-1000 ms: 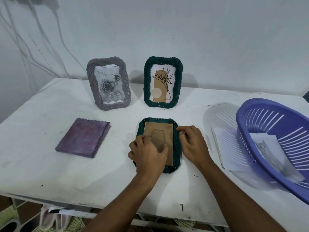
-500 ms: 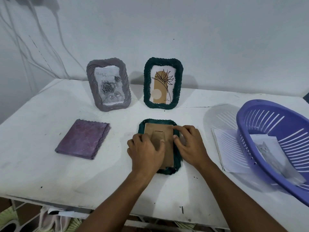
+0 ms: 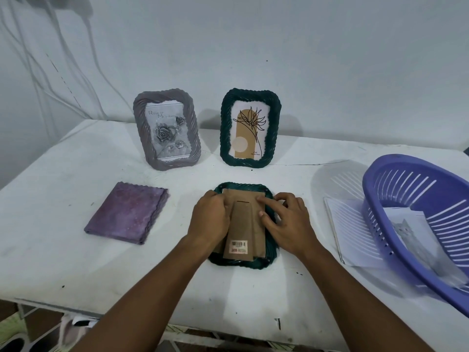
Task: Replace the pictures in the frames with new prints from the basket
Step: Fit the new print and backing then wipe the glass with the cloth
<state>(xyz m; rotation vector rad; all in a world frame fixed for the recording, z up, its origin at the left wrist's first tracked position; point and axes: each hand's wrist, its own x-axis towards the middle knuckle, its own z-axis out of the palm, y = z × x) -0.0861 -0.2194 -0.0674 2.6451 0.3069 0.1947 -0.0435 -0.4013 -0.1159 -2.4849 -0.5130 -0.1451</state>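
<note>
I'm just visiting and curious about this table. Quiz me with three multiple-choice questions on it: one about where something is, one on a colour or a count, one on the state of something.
1. Where is the purple cloth?
A. in the basket
B. flat on the table, left of the hands
C. draped over a standing frame

2. How many frames stand upright at the back?
A. one
B. two
C. four

3. How does the frame under the hands lie?
A. face down, cardboard back up
B. upright
C. face up, picture showing

Answers:
1 B: the purple cloth lies on the table, left of the left hand.
2 B: only the grey frame and the green frame stand.
3 A: the lying frame shows its cardboard back, touched by the right hand.
</note>
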